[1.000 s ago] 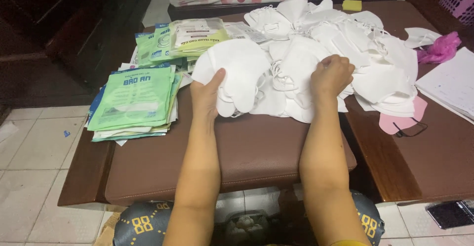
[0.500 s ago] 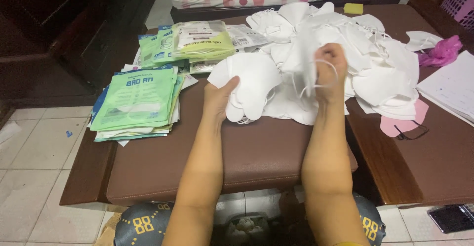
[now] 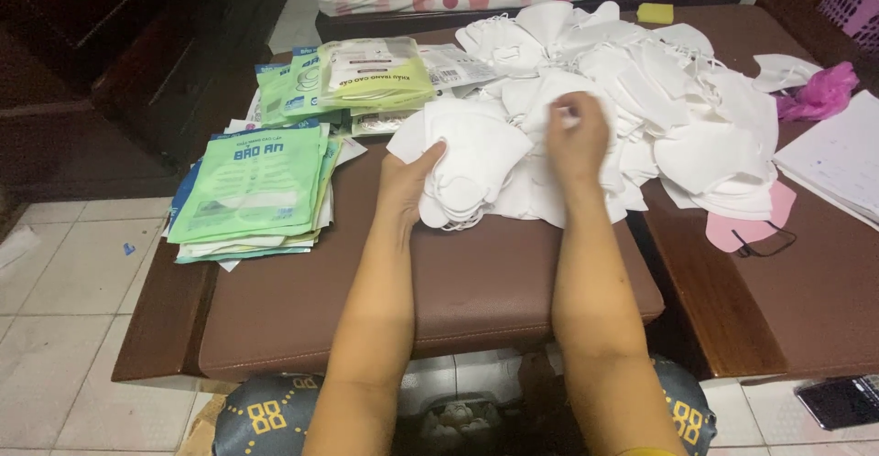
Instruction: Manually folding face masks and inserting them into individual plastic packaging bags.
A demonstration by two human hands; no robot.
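Hands are up off the cushion now: a second ago both lay flat, pressing the white heap; now each grips masks. Left hand [image 3: 407, 181] is clamped on a small stack of white masks [image 3: 472, 158], fingers curled round its lower left edge, at about 10 o'clock from the middle of the brown cushion [image 3: 439, 291]. That stack has come away from the heap and sits raised above the cushion's far edge. Right hand [image 3: 577, 140] has risen too, fingers pinched together on a single white mask [image 3: 558, 90] at the near edge of the big pile of masks [image 3: 659, 108]; the fingertips are turned away, so just how much they hold is hard to tell.

Over at 9 o'clock, the green packets [image 3: 256, 186] lie stacked as before, more green packets [image 3: 366, 76] behind them at 11 o'clock. The lower sheets of that stack are mostly covered. At 3 o'clock a pink mask [image 3: 746, 227] peeks from under the pile, a magenta bag [image 3: 819, 94] sits beyond it, and white papers [image 3: 838, 158] run off the right edge.

Near half of the cushion lies open between the forearms; the wooden table [image 3: 723, 309] shows bare along its right near side. A dark phone [image 3: 842, 401] is cut by the frame at 5 o'clock.
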